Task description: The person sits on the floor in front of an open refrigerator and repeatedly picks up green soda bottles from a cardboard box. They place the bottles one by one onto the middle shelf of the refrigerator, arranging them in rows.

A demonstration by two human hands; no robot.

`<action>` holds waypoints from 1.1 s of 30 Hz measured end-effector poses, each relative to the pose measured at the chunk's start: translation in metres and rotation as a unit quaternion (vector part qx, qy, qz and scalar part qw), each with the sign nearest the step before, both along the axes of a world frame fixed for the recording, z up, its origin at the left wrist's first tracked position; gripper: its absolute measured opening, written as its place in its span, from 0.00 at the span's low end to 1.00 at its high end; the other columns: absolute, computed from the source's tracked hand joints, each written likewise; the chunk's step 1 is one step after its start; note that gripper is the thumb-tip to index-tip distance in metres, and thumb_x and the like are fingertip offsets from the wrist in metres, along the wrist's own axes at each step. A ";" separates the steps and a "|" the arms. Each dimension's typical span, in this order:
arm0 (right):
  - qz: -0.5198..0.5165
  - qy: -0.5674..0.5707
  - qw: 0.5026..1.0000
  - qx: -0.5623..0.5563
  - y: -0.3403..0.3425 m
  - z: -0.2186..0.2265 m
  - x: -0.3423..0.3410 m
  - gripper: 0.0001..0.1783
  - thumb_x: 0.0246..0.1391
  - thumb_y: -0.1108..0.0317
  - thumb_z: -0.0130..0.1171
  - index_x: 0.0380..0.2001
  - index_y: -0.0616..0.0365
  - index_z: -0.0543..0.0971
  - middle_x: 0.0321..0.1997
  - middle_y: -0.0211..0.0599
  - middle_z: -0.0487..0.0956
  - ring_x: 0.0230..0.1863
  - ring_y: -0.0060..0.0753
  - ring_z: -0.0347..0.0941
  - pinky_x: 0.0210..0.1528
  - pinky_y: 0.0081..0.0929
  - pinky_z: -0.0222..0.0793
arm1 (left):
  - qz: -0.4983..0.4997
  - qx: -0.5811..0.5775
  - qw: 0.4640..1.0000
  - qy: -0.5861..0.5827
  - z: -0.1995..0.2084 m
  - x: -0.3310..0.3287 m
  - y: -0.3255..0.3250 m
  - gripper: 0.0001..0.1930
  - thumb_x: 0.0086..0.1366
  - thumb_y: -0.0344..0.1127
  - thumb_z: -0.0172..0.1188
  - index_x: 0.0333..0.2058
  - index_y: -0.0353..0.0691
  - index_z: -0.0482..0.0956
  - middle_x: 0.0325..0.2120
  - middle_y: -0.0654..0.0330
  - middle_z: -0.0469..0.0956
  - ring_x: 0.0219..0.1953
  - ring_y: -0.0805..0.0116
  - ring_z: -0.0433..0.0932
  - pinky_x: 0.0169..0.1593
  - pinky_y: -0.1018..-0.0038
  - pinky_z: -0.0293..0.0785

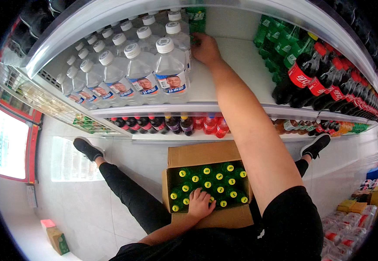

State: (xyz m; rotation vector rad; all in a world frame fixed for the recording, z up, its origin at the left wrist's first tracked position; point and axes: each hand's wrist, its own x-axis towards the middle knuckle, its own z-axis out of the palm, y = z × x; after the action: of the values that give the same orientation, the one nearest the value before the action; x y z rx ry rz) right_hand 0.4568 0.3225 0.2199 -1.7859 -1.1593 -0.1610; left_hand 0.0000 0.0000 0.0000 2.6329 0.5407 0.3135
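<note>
My right arm reaches up to the shelf, where my right hand (207,48) is closed round the lower part of a green soda bottle (196,17). That bottle stands beside rows of clear water bottles (171,65) with white caps, and its top is cut off by the view. Low in front of me, an open cardboard box (204,154) holds several green bottles (220,190) with yellow caps. My left hand (200,204) lies over the caps at the box's near side, its fingers curled, with one yellow cap between forefinger and thumb.
Green bottles (280,41) and cola bottles (304,71) fill the shelf's right side. A raised clear front edge (154,108) runs along the shelf (241,56). Coloured drinks (176,124) line the lower shelf. My feet flank the box. Wrapped bottle packs (345,230) stand at right.
</note>
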 end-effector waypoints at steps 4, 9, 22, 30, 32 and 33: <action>-0.002 -0.002 1.000 0.022 -0.003 -0.001 0.004 0.24 0.49 0.67 0.70 0.51 0.60 0.83 0.45 0.50 0.86 0.45 0.49 0.84 0.50 0.40 0.79 | 0.003 -0.006 1.000 -0.021 0.002 0.007 -0.006 0.17 0.62 0.49 0.68 0.39 0.40 0.83 0.42 0.53 0.79 0.58 0.47 0.73 0.59 0.44 0.69; 0.005 0.032 0.999 0.040 -0.010 0.006 -0.009 0.25 0.48 0.67 0.69 0.51 0.60 0.81 0.46 0.52 0.85 0.48 0.55 0.82 0.52 0.46 0.78 | 0.013 -0.026 0.999 -0.032 0.007 0.000 -0.005 0.16 0.60 0.47 0.69 0.37 0.40 0.82 0.43 0.53 0.78 0.60 0.44 0.70 0.62 0.43 0.66; -0.104 -0.065 0.992 0.019 -0.005 -0.005 -0.004 0.29 0.45 0.61 0.74 0.52 0.55 0.80 0.60 0.56 0.74 0.59 0.70 0.72 0.63 0.53 0.73 | 0.014 -0.020 0.999 -0.030 0.012 0.000 -0.001 0.17 0.60 0.47 0.69 0.37 0.39 0.82 0.43 0.53 0.78 0.60 0.45 0.71 0.61 0.45 0.66; -0.017 0.020 0.999 0.042 -0.010 0.001 0.001 0.28 0.44 0.62 0.75 0.49 0.59 0.79 0.55 0.57 0.80 0.58 0.64 0.77 0.60 0.50 0.74 | 0.014 -0.024 0.999 -0.030 0.012 0.000 -0.001 0.17 0.60 0.47 0.69 0.38 0.39 0.83 0.43 0.54 0.78 0.60 0.45 0.71 0.62 0.44 0.66; -0.022 0.047 0.998 0.037 -0.012 0.004 -0.004 0.28 0.44 0.62 0.75 0.48 0.60 0.79 0.53 0.56 0.82 0.57 0.62 0.78 0.60 0.49 0.74 | 0.015 -0.024 0.999 -0.033 0.010 0.000 -0.001 0.17 0.60 0.47 0.69 0.38 0.39 0.83 0.43 0.54 0.79 0.60 0.45 0.71 0.62 0.44 0.66; -0.026 0.048 0.998 0.031 -0.012 0.005 -0.002 0.29 0.44 0.60 0.75 0.49 0.59 0.80 0.54 0.56 0.82 0.57 0.62 0.78 0.60 0.50 0.74 | 0.014 -0.025 0.999 -0.033 0.009 0.001 -0.001 0.17 0.60 0.47 0.69 0.38 0.39 0.83 0.43 0.54 0.78 0.60 0.45 0.71 0.62 0.44 0.66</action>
State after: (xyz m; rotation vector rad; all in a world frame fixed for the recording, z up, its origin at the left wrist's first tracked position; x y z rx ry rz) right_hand 0.4545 0.3100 0.2245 -1.7508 -1.0294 -0.1386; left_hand 0.0005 -0.0008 0.0092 2.5584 0.5569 0.3895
